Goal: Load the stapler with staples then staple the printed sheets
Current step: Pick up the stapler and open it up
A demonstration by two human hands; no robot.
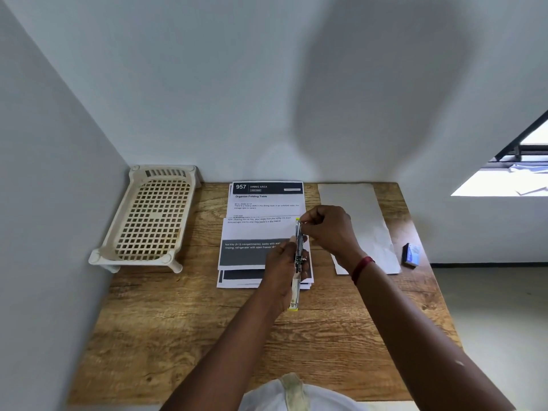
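The stapler (297, 262) is swung wide open, a long thin metal strip with yellow ends, held above the printed sheets (261, 229). My left hand (281, 262) grips its middle from the left. At the stapler's far yellow tip, my right hand (326, 226) pinches with curled fingers; whether it holds staples is hidden. The printed sheets lie in a loose stack at the middle back of the wooden table (207, 321), one headed "957 Dining Area". A small blue staple box (410, 255) lies near the table's right edge.
A cream perforated plastic rack (148, 215) stands at the back left by the wall corner. A blank grey-white sheet (358, 221) lies right of the printed stack. Walls close off the back and left; the right side drops to the floor.
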